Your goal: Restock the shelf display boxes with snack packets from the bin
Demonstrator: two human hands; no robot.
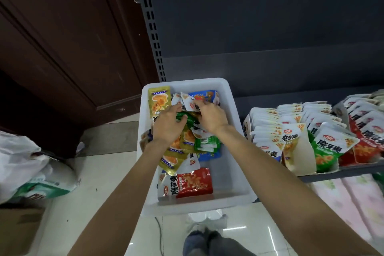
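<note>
Both bare forearms reach forward and converge from the lower corners of the view, wrists nearly straight, backs of the hands turned up toward the camera. The left hand (168, 123) has its fingers curled downward and its thumb pressed inward, pinching a crumpled green foil snack packet (182, 116). The right hand (211, 117) sits just beside it, fingers bent and gripping a white glossy snack packet (190, 103) at the fingertips

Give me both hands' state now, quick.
Left hand: fingers curled round a green packet in the bin.
Right hand: fingers pinching a white packet.
</note>
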